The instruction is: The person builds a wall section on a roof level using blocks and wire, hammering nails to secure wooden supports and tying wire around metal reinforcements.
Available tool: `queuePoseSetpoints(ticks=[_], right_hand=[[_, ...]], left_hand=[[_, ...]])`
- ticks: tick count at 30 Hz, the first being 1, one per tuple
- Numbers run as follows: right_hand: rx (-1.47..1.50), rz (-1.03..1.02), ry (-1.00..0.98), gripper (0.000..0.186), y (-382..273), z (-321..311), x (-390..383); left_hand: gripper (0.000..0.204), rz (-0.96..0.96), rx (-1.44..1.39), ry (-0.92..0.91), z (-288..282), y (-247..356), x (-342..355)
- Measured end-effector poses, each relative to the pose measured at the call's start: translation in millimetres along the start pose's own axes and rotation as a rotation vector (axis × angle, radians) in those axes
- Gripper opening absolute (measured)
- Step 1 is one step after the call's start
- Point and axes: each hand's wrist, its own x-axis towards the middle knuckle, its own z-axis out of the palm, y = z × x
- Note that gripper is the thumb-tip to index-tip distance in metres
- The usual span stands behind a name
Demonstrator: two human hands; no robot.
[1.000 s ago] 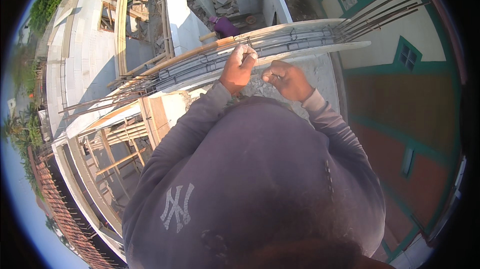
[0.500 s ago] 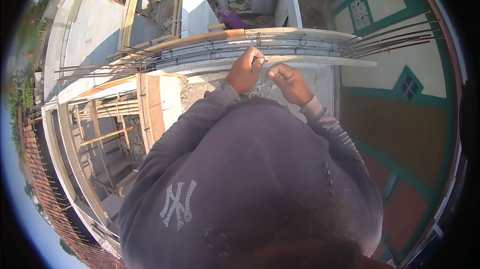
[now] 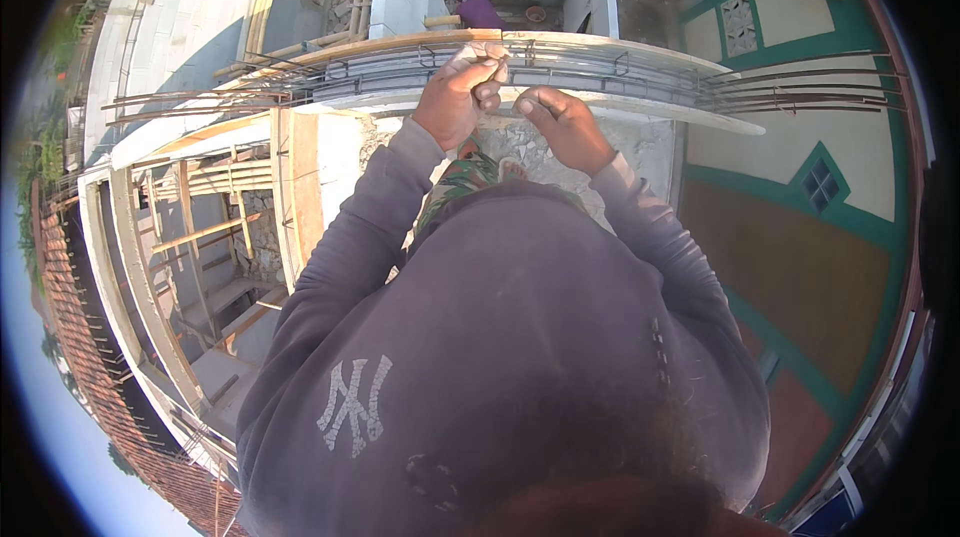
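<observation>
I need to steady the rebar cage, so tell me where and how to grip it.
Best, I'd judge, by a long bar of the rebar cage, in a gap between stirrups, coming down from above on the near side. The far board and near board flank its length, while the top looks open.

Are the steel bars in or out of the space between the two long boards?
In, along their middle: the bars run between the far board and near board; ends stick out left and right.
</observation>
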Motion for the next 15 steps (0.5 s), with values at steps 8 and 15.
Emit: queuePoseSetpoints(ticks=[8, 15], right_hand=[[-0.348, -0.197, 0.112, 0.026, 31.7, 7.8, 12.9], [-0.297, -0.106, 0.172, 0.027, 73.7, -12.2, 20.5]], left_hand=[[0.057, 0.059, -0.565, -0.170, -32.9, 46.0, -27.7], [0.050, 0.123, -0.580, -0.068, -45.0, 57.9, -52.0]])
